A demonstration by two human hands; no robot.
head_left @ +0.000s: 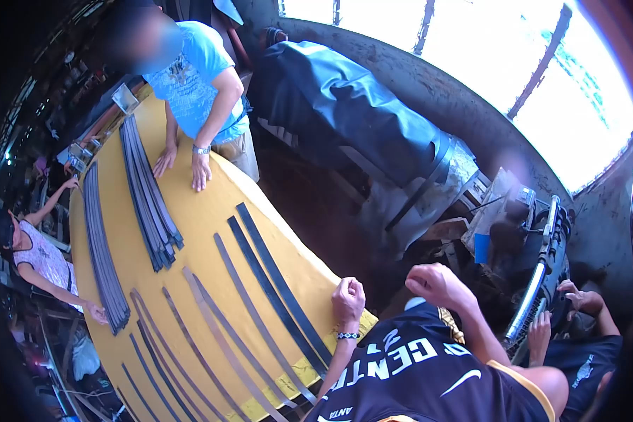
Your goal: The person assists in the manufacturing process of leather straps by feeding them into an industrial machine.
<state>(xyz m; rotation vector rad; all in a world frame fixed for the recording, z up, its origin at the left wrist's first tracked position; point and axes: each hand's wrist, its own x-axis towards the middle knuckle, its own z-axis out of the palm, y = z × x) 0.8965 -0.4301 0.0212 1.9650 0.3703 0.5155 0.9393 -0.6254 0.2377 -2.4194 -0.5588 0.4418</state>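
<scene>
My left hand, with a beaded bracelet at the wrist, is closed in a fist near the table's corner. Nothing sticks out of it. To its right, my right hand is raised in front of my dark jersey, its fingers curled in and no object showing. Closest to my left hand are two dark, flat strips lying side by side on the yellow table. Several thinner brown and grey strips run toward the table's near edge.
A person in a light blue shirt leans on the table beside bundled strips. Another person touches a second bundle at left. Dark sheeting covers a heap. Someone's hands are by a metal-barred machine.
</scene>
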